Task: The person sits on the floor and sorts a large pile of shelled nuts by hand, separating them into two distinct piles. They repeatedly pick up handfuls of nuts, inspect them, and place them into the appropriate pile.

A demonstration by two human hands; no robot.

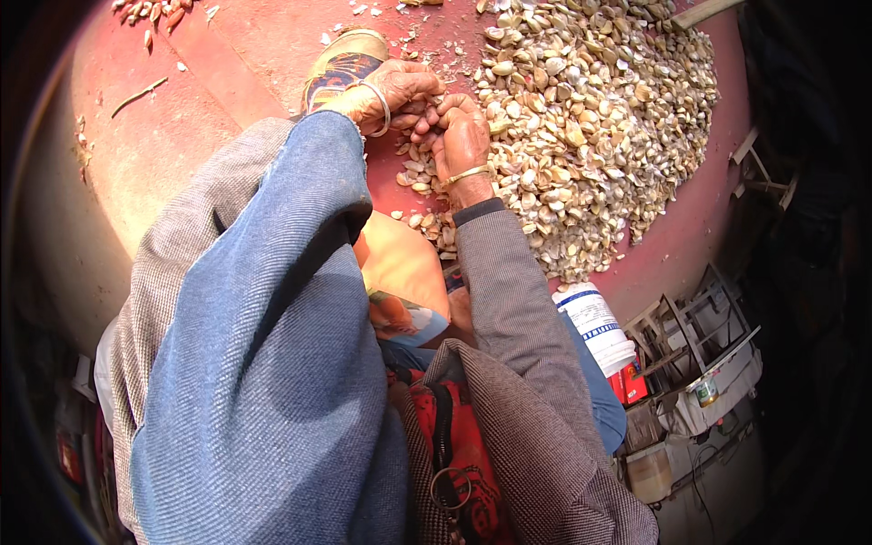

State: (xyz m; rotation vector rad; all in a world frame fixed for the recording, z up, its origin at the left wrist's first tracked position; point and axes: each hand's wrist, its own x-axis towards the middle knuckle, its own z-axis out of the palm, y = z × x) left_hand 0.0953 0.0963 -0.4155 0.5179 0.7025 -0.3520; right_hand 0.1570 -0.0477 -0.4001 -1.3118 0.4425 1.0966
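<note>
The left hand (400, 89) and right hand (464, 143) meet close together, fingers bent inward with their tips nearly joined; whether a small piece is pinched between them I cannot tell. A pale, rounded bangle (385, 111) circles the left wrist, and a thin gold-coloured bangle (467, 174) the right. The right arm wears a grey woven sleeve (509, 272) with a dark cuff; ribbed blue cloth (291, 263) covers the left arm.

Just right of the hands, a broad heap of cream and tan papery garlic cloves (590, 118) spreads across the red floor (222, 54), with a few loose ones just nearer than the fingers. A dark blue patterned shoe with a tan toe (350, 64) stands just beyond the left wrist.

A wooden handle (707, 13) lies at the heap's far right edge. Near its near end lies a white cylindrical tub with blue bands (595, 327). Farther left lies a thin brown twig (139, 97).
</note>
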